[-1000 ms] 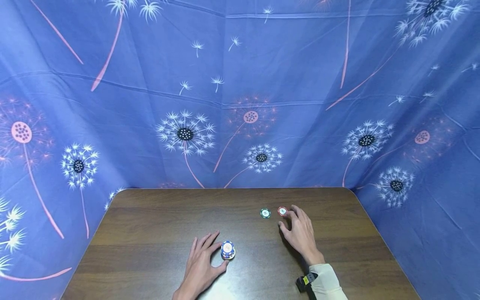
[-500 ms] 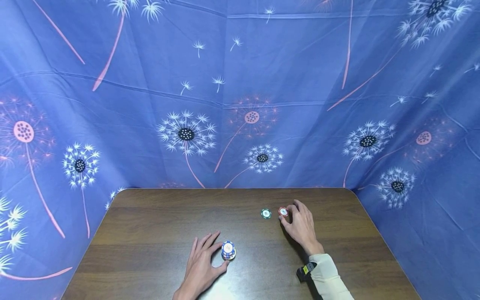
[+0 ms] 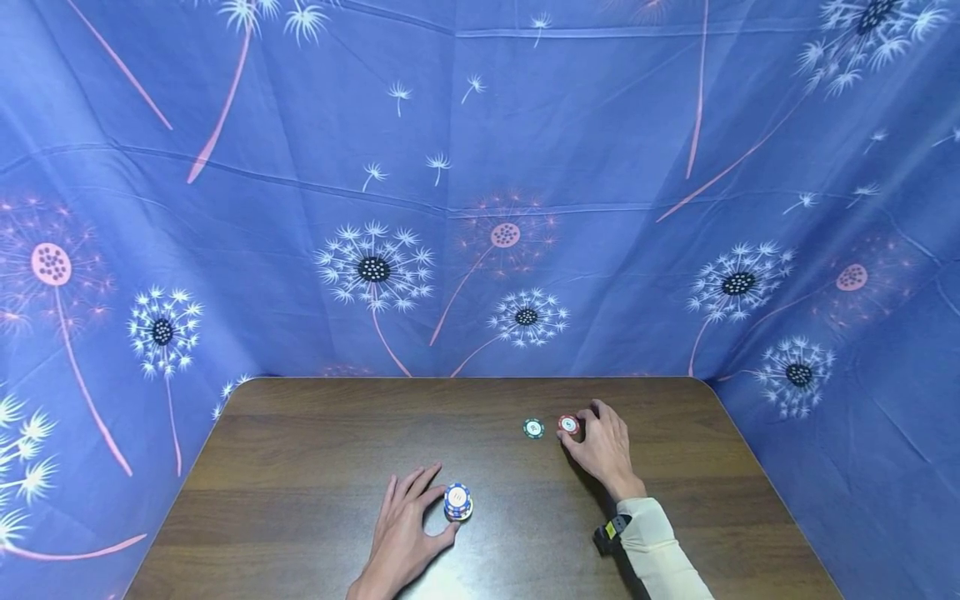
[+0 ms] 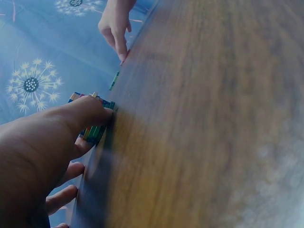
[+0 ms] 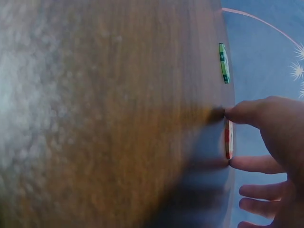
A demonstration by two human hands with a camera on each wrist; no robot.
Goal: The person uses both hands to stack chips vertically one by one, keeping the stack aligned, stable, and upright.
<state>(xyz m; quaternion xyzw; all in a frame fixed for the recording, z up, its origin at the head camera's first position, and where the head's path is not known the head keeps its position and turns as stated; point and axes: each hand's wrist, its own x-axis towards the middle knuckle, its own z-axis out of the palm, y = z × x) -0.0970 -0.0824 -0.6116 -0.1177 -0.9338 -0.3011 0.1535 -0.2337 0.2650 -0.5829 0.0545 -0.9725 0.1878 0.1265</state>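
A short stack of poker chips, a blue-and-white one on top, stands on the table. My left hand has thumb and index finger around its sides; in the left wrist view the stack shows green and other coloured edges partly behind the thumb. Farther off to the right, a red poker chip lies flat, pinched at its rim between the thumb and index finger of my right hand. The right wrist view shows this red chip edge-on between the fingertips. Just left of it lies a green poker chip.
The wooden table has its far edge just beyond the two single chips. A blue dandelion-print cloth hangs behind it and along both sides. A small black device sits at my right wrist.
My right thumb and index finger have come in from beside the red chip to its rim. The left hand stays at the stack, and the green chip has not moved.
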